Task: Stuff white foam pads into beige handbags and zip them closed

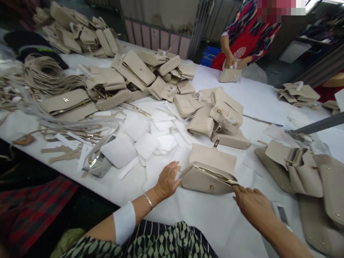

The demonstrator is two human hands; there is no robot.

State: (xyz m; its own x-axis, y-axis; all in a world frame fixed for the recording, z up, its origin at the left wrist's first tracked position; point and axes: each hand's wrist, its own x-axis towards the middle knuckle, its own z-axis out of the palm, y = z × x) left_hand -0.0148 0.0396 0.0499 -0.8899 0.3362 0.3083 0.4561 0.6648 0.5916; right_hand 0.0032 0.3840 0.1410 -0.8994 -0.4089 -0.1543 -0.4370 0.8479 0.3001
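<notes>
A beige handbag [205,182] lies on the white table in front of me, its flap thrown back and its zipped top facing up. My right hand [254,204] has its fingers closed at the bag's right end, by the end of the zipper; the thumb is partly hidden. Beside the bag's left end is my left hand [168,181], fingers stretched out and holding nothing that I can see. Whether its fingertips touch the bag I cannot tell. White padding sheets [146,145] lie loose just beyond that hand.
Beige bags [225,111] are heaped across the table, with coiled straps [45,77] at the left. More bag pieces [303,172] lie at the right near a small device [281,214]. Across the table, a person in a red apron [243,44] handles another bag [229,75].
</notes>
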